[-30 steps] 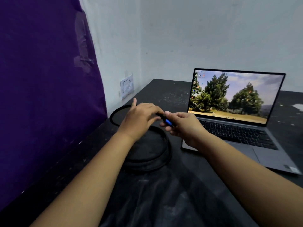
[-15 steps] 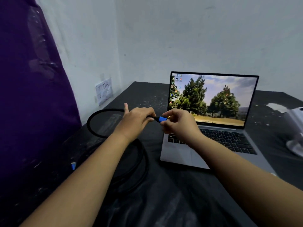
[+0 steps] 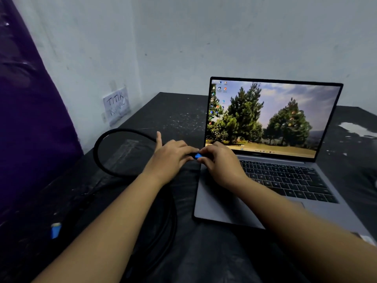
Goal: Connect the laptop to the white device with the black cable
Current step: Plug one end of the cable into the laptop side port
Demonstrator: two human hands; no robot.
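An open grey laptop (image 3: 234, 203) with a tree wallpaper sits on the black table (image 3: 177, 113). A black cable (image 3: 102, 139) loops to its left and lies coiled under my left forearm. My left hand (image 3: 169, 158) and my right hand (image 3: 220, 162) both pinch the cable's blue-tipped plug (image 3: 197, 155) just beside the laptop's left edge near the hinge. The cable's other blue end (image 3: 55, 229) lies at the lower left. The white device is out of view.
A purple sheet (image 3: 30, 119) hangs along the left. A taped paper label (image 3: 117, 105) is on the white wall. White scuffs (image 3: 357, 129) mark the table at far right.
The view has swung and the hands with the plug have come closer to the laptop's left side. The white device seen at the right edge half a second ago has left the frame.
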